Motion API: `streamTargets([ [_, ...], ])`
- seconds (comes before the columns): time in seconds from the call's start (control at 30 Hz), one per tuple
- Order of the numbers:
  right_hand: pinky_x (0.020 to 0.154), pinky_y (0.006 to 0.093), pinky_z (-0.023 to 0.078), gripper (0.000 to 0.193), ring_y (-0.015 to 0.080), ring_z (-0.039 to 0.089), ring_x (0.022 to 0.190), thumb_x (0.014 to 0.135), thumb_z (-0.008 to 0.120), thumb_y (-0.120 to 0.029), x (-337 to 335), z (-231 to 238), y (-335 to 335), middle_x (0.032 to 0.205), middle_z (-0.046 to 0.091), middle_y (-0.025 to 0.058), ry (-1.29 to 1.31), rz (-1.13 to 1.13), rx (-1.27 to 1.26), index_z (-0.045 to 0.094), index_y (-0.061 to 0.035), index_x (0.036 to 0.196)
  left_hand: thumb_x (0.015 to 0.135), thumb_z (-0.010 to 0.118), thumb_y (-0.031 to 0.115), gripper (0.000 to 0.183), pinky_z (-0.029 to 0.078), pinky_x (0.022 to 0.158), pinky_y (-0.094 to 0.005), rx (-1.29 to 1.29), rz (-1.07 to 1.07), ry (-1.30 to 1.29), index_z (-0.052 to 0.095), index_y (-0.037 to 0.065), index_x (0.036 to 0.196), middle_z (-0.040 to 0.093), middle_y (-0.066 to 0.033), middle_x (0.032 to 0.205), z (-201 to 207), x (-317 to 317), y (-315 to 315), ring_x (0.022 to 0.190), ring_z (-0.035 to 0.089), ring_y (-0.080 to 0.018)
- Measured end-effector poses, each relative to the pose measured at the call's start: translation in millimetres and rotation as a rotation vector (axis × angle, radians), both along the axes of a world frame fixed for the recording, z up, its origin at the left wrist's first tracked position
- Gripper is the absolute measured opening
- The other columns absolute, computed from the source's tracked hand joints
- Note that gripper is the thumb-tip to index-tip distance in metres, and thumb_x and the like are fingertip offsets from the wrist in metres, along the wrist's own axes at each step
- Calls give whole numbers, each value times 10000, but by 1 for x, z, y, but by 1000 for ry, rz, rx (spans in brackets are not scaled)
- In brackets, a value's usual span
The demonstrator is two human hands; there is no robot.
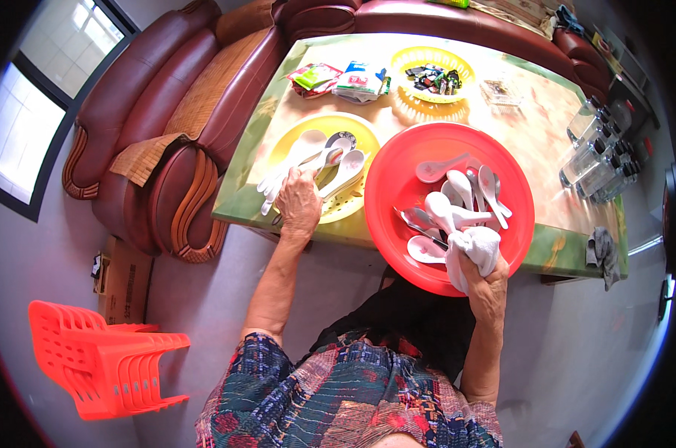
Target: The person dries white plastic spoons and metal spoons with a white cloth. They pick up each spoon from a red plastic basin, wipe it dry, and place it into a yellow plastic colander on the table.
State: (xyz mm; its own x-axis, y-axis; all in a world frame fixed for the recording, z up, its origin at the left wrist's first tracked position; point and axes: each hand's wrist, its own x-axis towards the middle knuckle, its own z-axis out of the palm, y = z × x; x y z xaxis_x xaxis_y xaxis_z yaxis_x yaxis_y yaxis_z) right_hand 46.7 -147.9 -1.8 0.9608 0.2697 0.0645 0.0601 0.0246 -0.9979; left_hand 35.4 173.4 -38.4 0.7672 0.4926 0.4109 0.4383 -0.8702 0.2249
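My left hand is over a yellow plastic basket at the table's left front. Its fingers are closed around the handle end of a white soup spoon; the fingertips are partly hidden. Other white soup spoons lie in that basket, pointing different ways. My right hand grips a bunched white cloth at the front rim of a red round basin. Inside the basin lie several white soup spoons and some metal spoons.
Farther back stand a yellow basket of small dark packets and some plastic packages. Clear glass jars line the table's right side. A grey cloth hangs at the right corner. Stacked red chairs and a maroon sofa are left.
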Motion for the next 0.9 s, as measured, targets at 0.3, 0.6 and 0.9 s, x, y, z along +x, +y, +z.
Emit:
streamTargets([
  [0.3, 783, 261, 462, 240, 99, 565, 879, 860, 627, -77, -1, -2, -1, 944, 632, 27, -19, -1, -7, 597, 1, 1085, 781, 610, 124, 142, 437, 742, -416, 164, -3, -39, 692, 150, 894, 607, -54, 889, -6, 15, 13, 914, 553, -260],
  [0.6, 784, 256, 459, 250, 96, 561, 876, 859, 630, -74, -1, -1, 2, 947, 629, 21, -26, 1, -3, 591, -2, 1094, 748, 596, 81, 180, 430, 758, -428, 211, 44, -16, 696, 166, 872, 613, -39, 900, -14, 31, 60, 924, 555, -264],
  [0.9, 796, 270, 468, 300, 150, 595, 901, 841, 613, -54, 3, -10, -8, 1016, 624, 79, 35, -126, 343, 567, 38, 1123, 754, 685, 200, 165, 429, 802, -434, 203, 76, -26, 700, 175, 916, 587, -40, 942, -6, 29, 47, 965, 538, -254],
])
